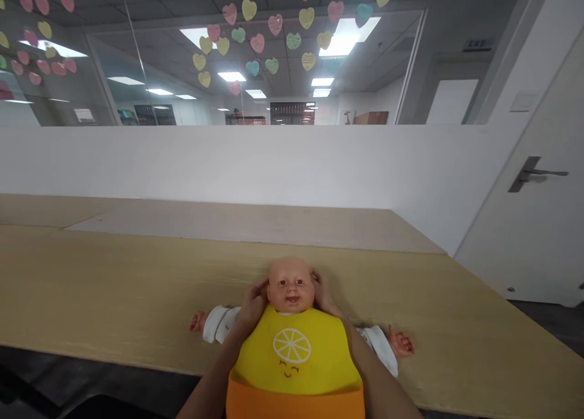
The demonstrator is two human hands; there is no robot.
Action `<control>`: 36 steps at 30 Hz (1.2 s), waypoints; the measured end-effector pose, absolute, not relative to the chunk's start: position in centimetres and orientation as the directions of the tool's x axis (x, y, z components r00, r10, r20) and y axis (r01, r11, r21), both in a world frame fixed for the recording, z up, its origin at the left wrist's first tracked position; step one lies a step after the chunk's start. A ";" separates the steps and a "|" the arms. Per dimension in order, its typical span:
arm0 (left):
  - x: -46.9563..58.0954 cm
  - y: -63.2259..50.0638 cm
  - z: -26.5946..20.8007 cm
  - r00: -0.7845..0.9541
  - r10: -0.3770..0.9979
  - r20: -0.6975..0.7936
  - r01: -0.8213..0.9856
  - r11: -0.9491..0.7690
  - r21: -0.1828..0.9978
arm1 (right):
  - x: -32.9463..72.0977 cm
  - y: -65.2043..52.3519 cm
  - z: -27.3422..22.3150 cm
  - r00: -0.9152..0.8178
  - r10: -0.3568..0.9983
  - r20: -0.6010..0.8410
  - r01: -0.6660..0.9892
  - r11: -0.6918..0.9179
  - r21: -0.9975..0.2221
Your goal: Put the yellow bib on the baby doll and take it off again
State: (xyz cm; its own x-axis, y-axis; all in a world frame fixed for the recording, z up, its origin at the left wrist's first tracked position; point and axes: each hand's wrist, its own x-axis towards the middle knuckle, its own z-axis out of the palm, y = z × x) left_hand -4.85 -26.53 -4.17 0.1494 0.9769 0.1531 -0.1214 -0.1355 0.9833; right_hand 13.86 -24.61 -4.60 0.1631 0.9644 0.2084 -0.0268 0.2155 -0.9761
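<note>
A baby doll (292, 282) lies on its back on the table, its bald head toward the far side and its arms stretched out in white sleeves. Over its chest lies a yellow silicone bib (292, 346) with a white citrus slice print and an orange catch pocket at the bottom. My left hand (252, 306) is at the left side of the doll's head and neck, its fingertips hidden behind the head. On the other side my right hand (323, 292) has curled fingers by the doll's ear, reaching behind it. Whatever the fingers grip behind the neck is hidden.
The wooden table (114, 285) runs along a white low wall (205, 163), with a paler board (255, 224) along its back. Above the wall is a glass partition with heart-shaped notes (275, 24). A white door (538, 236) with a metal handle stands at right.
</note>
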 end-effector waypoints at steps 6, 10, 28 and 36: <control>-5.1 -26.2 -4.4 0.109 0.980 0.166 -0.078 -0.158 0.984 | 14.3 -23.9 -5.5 0.251 0.943 0.219 0.142 0.188 -0.972; -5.1 -26.3 -3.9 0.055 0.987 0.149 -0.029 -0.148 0.989 | 14.6 -24.1 -5.5 0.277 0.927 0.254 0.308 0.164 -0.937; -4.9 -26.6 -3.5 0.066 0.993 0.101 0.062 -0.105 0.993 | 15.9 -26.2 -3.0 0.197 0.942 0.273 0.575 0.115 -0.810; -4.9 -26.8 -3.3 0.091 0.989 0.115 0.080 -0.123 0.989 | 16.3 -27.0 -2.3 0.181 0.942 0.284 0.677 0.090 -0.731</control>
